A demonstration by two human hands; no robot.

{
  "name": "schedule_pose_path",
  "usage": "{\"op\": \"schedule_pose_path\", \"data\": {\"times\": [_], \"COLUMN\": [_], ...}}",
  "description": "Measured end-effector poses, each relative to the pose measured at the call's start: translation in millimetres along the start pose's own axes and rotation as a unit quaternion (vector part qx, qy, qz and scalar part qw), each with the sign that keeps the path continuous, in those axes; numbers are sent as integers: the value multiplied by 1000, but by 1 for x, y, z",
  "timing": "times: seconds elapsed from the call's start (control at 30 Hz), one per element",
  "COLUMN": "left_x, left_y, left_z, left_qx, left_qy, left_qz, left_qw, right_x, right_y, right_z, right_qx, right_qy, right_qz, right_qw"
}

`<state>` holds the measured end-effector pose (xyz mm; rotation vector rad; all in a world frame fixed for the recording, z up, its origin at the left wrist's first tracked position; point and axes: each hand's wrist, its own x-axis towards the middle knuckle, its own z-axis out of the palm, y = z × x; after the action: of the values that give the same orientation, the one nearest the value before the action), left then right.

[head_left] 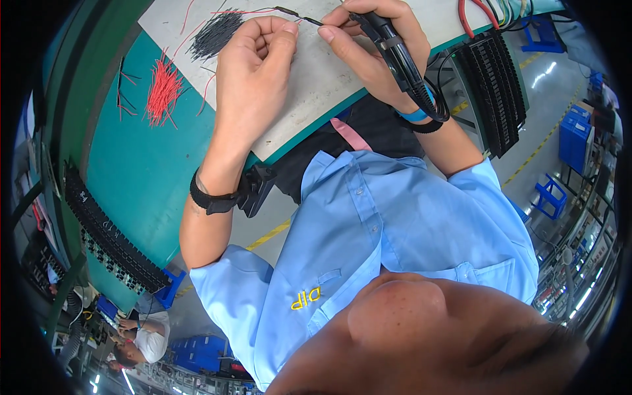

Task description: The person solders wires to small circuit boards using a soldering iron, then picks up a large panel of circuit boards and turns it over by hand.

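My left hand (pixel 257 72) is closed in a pinch near a thin red wire, its thumb and forefinger together. Between my hands runs a dark sleeved piece of wire (pixel 306 20), its right end pinched by the fingertips of my right hand (pixel 375 59). A black corded hand tool (pixel 393 52) with a ribbed cable end also lies along my right hand; its tip is cut off at the top edge. Beside my left hand is a pile of short black sleeve-like pieces (pixel 216 36). Farther left sits a bundle of short red wires (pixel 164 93).
A pale board (pixel 316 85) covers part of the green table (pixel 138 158). Black strips of parts stand at the right (pixel 490 89) and lower left (pixel 112 227). Red tool handles (pixel 471 16) lie at the top right. Another person (pixel 148 342) sits at the lower left.
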<state>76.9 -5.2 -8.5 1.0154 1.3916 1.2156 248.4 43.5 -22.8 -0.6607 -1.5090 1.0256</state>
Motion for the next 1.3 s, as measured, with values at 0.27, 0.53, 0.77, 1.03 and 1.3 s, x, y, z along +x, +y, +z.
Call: {"op": "schedule_pose_path", "data": {"times": [0.27,0.53,0.77,1.03,1.3], "left_x": [-2,-2,0,0,3], "left_y": [5,6,6,7,8], "left_z": [3,-3,-5,-7,-11], "left_qx": [14,-14,-35,-62,-91], "left_qy": [-11,-41,-49,-52,-63], "left_qz": [0,-15,-18,-23,-54], "left_qw": [1000,999,998,996,992], "right_x": [-2,1,2,1,1], "right_y": [1,-2,30,29,29], "right_z": [-1,0,-9,-12,-16], "right_qx": [-36,-86,-130,-157,-160], "right_qy": [-8,-15,-56,-83,-120], "right_qz": [-18,-60,-191,-208,-233], "right_qw": [999,994,971,962,952]}}
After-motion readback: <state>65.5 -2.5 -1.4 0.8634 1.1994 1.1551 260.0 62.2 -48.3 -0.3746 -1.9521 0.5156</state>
